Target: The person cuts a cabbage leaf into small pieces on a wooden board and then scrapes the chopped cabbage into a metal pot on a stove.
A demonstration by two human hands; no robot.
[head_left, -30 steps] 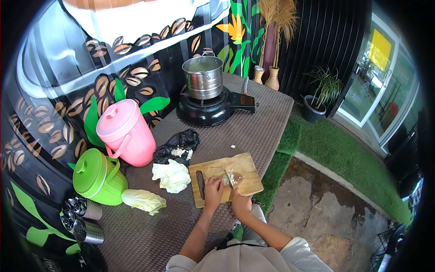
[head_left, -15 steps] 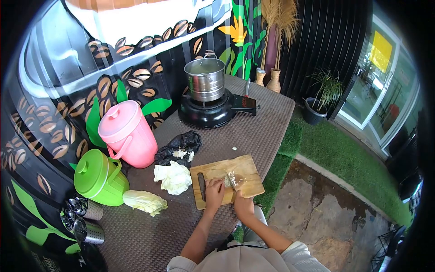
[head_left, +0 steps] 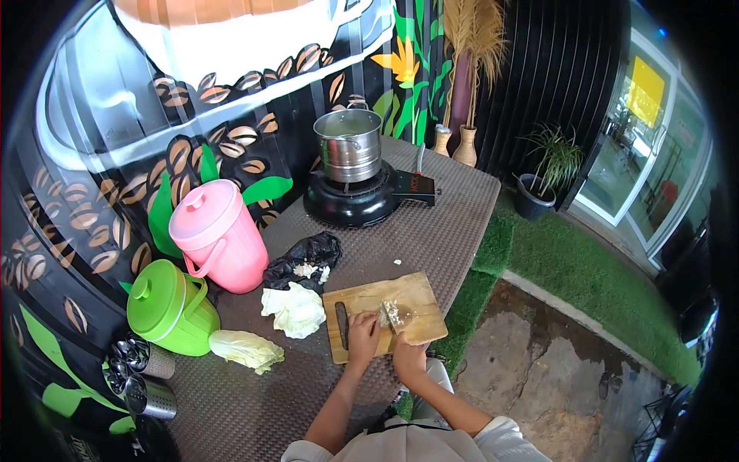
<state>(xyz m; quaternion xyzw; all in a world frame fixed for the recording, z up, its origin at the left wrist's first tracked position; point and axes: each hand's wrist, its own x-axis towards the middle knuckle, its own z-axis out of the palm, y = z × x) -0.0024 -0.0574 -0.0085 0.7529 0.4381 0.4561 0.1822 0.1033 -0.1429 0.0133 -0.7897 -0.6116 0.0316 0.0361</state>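
Observation:
A wooden cutting board (head_left: 422, 294) lies on the table near its front edge, with finely chopped pale bits (head_left: 396, 313) at its middle. My right hand (head_left: 409, 359) is closed round the handle of a knife (head_left: 386, 316), whose blade stands among the bits. My left hand (head_left: 362, 336) rests on the board left of the blade, its fingers curled and close together beside the knife; what they hold, if anything, is hidden. Left of the board lie a loose pale cabbage leaf (head_left: 295, 310) and a piece of cabbage (head_left: 246, 350).
A steel pot (head_left: 348, 148) stands on a black portable stove (head_left: 350, 206) at the back. Pink (head_left: 223, 239) and green (head_left: 171, 308) lidded buckets line the wall. A black plastic bag (head_left: 308, 256) with scraps lies before them, and metal utensil holders (head_left: 150, 395) stand at left.
The view has tilted up slightly, so things sit a little lower. Both hands stay at the board; the knife remains in my right hand, with its blade still among the chopped bits.

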